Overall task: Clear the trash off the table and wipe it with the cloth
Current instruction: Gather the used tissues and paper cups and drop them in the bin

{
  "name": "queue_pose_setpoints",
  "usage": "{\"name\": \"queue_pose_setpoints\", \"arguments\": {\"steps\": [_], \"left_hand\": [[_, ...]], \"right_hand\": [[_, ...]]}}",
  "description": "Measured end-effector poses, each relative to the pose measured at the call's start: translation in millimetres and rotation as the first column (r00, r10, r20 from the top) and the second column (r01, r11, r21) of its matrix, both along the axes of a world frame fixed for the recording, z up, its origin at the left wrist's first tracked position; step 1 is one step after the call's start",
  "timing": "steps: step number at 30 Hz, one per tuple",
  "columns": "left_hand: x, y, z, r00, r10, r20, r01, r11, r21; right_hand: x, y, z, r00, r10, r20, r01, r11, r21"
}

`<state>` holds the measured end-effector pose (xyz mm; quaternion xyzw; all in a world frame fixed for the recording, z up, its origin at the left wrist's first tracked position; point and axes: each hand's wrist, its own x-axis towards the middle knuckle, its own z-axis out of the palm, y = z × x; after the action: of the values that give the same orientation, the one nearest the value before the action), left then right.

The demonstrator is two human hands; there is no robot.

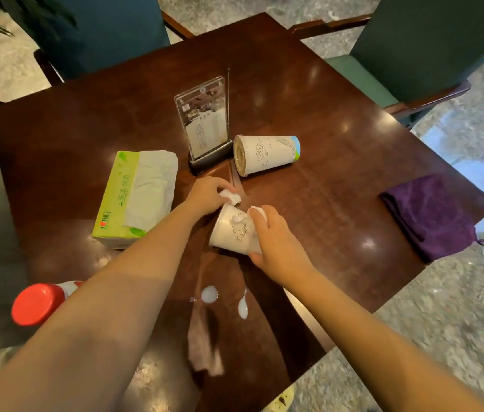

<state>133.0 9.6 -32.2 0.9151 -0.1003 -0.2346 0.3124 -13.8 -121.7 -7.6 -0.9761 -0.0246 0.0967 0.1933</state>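
On the dark wooden table [324,93], a tilted paper cup [230,233] is gripped by the curled fingers of the right hand [278,243], a crumpled tissue [232,198] is pinched at its mouth by the left hand [206,194], and the purple cloth [434,215] is laid folded near the right edge.

The dark brown wooden table [324,99] is super glossy, varnish throwing back every light. Folded purple cloth [431,215] looks like fuzzy microfibre, dead matt. The tipped-over white paper cup [267,154] and the nearer white paper cup [232,233] are smooth matt paper. Crumpled white tissue [232,198] is soft and wrinkly. Clear acrylic menu stand [202,117] is shiny, green tissue pack [115,200] has slick plastic wrap, red bottle cap [37,304] is smooth plastic.
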Motion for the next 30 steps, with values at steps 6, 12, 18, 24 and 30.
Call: {"name": "queue_pose_setpoints", "arguments": {"steps": [6,12,18,24,30], "left_hand": [[-15.7,7.5,3.0,0.977,0.202,-0.070,-0.210,0.968,-0.140],[-20.4,11.3,14.9,0.900,0.418,-0.125,-0.436,0.868,-0.237],[-29.4,-2.6,41.5,0.915,0.367,-0.169,-0.403,0.850,-0.340],[-50.6,-42.0,51.5,0.939,0.296,-0.177,-0.344,0.840,-0.420],[-83.0,-100.8,53.0,0.980,0.100,-0.174,-0.167,0.889,-0.427]], "right_hand": [[5.5,-5.0,-3.6,1.000,0.012,-0.026,-0.012,1.000,-0.027],[8.1,-19.2,-8.4,0.990,-0.133,-0.047,0.140,0.976,0.166],[3.4,-52.9,3.6,0.928,-0.357,-0.109,0.370,0.839,0.400],[-25.2,-90.6,11.5,0.875,-0.472,-0.108,0.469,0.772,0.428],[-80.7,-146.1,23.1,0.796,-0.603,-0.052,0.574,0.725,0.380]]}}
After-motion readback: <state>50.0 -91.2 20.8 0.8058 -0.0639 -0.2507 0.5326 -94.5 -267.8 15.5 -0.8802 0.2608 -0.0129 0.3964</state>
